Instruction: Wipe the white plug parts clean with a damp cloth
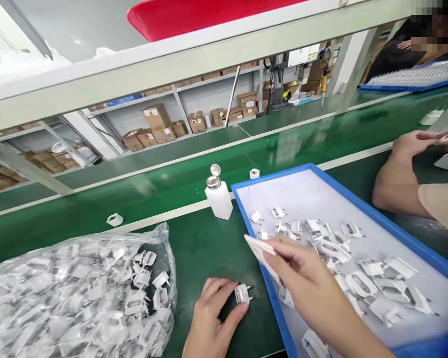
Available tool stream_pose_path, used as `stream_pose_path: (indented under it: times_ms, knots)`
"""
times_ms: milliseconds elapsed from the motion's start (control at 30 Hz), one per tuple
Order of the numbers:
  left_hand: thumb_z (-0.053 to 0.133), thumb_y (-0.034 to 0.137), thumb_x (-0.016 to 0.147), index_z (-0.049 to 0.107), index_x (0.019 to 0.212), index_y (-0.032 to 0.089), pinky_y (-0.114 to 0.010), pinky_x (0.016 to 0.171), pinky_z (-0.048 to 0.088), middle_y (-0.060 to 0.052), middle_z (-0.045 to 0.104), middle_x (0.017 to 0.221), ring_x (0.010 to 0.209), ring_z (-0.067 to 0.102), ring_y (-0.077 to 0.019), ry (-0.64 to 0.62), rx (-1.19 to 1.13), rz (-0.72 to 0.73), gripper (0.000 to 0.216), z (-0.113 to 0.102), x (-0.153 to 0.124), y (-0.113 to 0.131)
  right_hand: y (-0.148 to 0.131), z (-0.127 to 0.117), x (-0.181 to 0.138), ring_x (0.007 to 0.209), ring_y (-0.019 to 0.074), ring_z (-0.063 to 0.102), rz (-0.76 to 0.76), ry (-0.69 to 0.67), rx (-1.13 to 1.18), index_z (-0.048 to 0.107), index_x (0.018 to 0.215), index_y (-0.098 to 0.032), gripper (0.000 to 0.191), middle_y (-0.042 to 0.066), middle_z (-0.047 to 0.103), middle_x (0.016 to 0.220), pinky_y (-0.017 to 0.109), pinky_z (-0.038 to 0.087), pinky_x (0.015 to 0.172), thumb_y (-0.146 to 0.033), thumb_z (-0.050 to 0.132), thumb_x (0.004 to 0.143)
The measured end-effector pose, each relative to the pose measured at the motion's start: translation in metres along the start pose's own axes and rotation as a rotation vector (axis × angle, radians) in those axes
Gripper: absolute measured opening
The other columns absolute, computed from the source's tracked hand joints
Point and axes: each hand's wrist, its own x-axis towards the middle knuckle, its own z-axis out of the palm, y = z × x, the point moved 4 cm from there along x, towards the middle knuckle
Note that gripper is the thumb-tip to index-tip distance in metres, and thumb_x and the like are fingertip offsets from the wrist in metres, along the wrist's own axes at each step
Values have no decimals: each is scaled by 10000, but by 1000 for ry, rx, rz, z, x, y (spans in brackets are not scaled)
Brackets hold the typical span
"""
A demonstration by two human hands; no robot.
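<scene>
Plug (pixel 243 293) is pinched between thumb and fingers of the left hand (pixel 212 318), low over the green table (pixel 201 248) beside the blue tray (pixel 240 209). The right hand (pixel 306 283) pinches a white wipe (pixel 259 251). Wiping seems to be the step in hand, and it calls for bringing the wipe onto the plug.

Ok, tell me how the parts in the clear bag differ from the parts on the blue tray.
The bagged parts are heaped thickly inside clear plastic; the tray parts lie loose, scattered thinly. The bagged parts sit on the green bench by the left hand, which holds one plug piece; the tray parts lie on the blue tray by the right hand, which pinches a white wipe. Both are small white plastic pieces.
</scene>
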Motion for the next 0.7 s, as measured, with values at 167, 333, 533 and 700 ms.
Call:
stream_pose_path:
  times_ms: [167, 333, 533, 700]
  knots:
    - [637, 413, 965, 748, 1222, 218, -386, 934, 578, -135, 691, 1172, 1062, 675, -278, -49, 35, -39, 341, -3, -4, -5, 46, 22, -52, 807, 143, 662, 118, -9, 103, 716, 1257, -287, 344, 29, 671, 977, 187, 529, 661, -406, 486, 1030]
    - [831, 330, 818, 620, 1407, 236, -435, 1017, 552, -124, 694, 1286, 1158, 644, -305, -62, -8, -13, 633, -1, -6, -11, 73, 61, -71, 850, 135, 729, -255, 141, -409, 627, 1355, -170, 419, 74, 684, 1009, 174, 577, 762, -133, 440, 982]
    - [550, -14, 869, 738, 1206, 205, -289, 811, 602, -84, 741, 1018, 929, 684, -212, 31, -25, 145, 444, 4, -7, -7, 95, 124, -89, 797, 202, 736, -332, 266, -668, 660, 1270, -40, 505, 126, 715, 969, 258, 606, 711, 38, 384, 855]
    - [448, -29, 851, 746, 1195, 146, -239, 684, 601, -95, 714, 864, 806, 661, -198, 60, 13, 260, 488, 7, -7, -9, 103, 141, -108, 756, 188, 723, -354, 370, -622, 362, 1583, -119, 637, 91, 727, 918, 255, 578, 708, 21, 405, 963]
